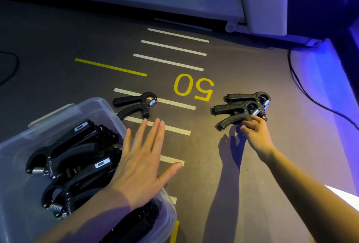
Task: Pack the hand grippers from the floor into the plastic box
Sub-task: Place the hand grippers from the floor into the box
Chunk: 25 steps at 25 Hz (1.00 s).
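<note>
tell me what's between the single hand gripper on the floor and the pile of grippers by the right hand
In the head view, only bare floor with a yellow painted "50" and white stripe ends lies between the lone gripper and the pile.

A dark grey floor (58, 38) carries a yellow painted number "50" (194, 87), upside down from the camera. Just beyond the number lie three white stripes (172, 48), and a yellow line (110, 67) runs to their left. Further white stripes continue on the near side of the number. Well beyond it stands a pale machine frame (262, 0), and a black cable (310, 95) curves to the number's right.
</note>
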Each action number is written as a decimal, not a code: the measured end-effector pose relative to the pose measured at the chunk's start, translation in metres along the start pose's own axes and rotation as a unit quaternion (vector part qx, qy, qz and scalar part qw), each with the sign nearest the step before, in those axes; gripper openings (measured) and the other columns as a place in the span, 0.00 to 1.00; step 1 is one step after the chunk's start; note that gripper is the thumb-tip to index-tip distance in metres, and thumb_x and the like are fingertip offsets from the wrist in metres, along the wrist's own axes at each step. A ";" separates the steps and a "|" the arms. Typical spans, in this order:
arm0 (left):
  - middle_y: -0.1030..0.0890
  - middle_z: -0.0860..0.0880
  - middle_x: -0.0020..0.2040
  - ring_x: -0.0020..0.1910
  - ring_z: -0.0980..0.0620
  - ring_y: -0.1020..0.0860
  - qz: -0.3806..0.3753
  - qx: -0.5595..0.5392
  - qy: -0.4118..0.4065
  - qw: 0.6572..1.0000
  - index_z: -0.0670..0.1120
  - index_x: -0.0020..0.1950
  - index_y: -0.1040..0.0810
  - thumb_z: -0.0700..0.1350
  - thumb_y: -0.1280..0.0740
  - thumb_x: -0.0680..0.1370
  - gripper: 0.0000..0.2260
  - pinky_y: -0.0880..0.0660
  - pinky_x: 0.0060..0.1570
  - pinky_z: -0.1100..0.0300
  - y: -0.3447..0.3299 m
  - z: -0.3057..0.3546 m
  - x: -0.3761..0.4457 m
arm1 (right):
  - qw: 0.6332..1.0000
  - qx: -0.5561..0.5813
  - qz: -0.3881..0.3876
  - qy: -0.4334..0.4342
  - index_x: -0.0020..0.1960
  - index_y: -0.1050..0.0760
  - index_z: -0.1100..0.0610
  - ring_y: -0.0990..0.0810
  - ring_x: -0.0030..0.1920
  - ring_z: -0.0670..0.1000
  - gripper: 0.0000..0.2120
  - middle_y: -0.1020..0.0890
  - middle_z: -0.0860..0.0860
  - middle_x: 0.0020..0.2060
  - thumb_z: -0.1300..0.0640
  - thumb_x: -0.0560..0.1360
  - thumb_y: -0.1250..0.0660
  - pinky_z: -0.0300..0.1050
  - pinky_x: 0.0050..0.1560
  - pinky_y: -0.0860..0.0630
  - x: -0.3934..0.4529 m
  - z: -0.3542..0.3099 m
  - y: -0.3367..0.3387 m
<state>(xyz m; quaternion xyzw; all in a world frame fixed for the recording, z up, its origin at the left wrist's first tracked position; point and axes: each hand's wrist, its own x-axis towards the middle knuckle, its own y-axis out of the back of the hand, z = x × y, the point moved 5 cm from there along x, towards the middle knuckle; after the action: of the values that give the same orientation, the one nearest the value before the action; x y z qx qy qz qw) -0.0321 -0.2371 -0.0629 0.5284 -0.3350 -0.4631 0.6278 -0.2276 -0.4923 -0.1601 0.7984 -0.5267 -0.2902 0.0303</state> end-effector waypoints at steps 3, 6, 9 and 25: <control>0.61 0.53 0.76 0.73 0.50 0.65 -0.001 -0.009 0.000 1.000 0.47 0.75 0.66 0.71 0.64 0.72 0.39 0.66 0.68 0.48 0.002 0.001 -0.001 | 0.997 -0.042 0.059 0.014 0.63 0.28 0.63 0.33 0.64 0.49 0.13 0.36 0.52 0.68 0.63 0.79 0.41 0.42 0.58 0.32 -0.006 0.003 -0.004; 0.62 0.53 0.76 0.73 0.50 0.66 0.000 -0.017 -0.001 1.000 0.47 0.74 0.66 0.71 0.64 0.72 0.39 0.68 0.67 0.48 0.003 0.001 0.001 | 0.998 0.019 0.059 -0.018 0.52 0.24 0.62 0.22 0.51 0.48 0.08 0.25 0.54 0.57 0.64 0.80 0.42 0.32 0.45 0.26 -0.008 0.002 -0.010; 0.57 0.51 0.76 0.74 0.48 0.61 0.006 -0.007 -0.004 1.000 0.46 0.76 0.61 0.70 0.61 0.73 0.39 0.64 0.67 0.46 0.000 -0.001 0.001 | 0.995 0.074 0.012 -0.073 0.54 0.25 0.63 0.23 0.49 0.50 0.09 0.21 0.57 0.53 0.62 0.80 0.43 0.40 0.49 0.27 -0.011 -0.004 -0.014; 0.50 0.42 0.76 0.75 0.45 0.54 0.072 0.003 0.124 0.990 0.42 0.76 0.52 0.64 0.52 0.74 0.37 0.59 0.68 0.43 0.023 -0.073 -0.082 | 0.931 0.076 -0.061 0.352 0.52 0.21 0.49 0.28 0.61 0.34 0.09 0.25 0.44 0.58 0.58 0.76 0.37 0.27 0.59 0.33 -0.224 -0.147 -0.078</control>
<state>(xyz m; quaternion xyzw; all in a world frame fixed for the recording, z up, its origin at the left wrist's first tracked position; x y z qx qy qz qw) 0.0114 -0.1341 -0.0510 0.5581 -0.2928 -0.3470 0.6945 -0.1529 -0.3034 0.0306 0.8797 -0.4532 0.0488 0.1355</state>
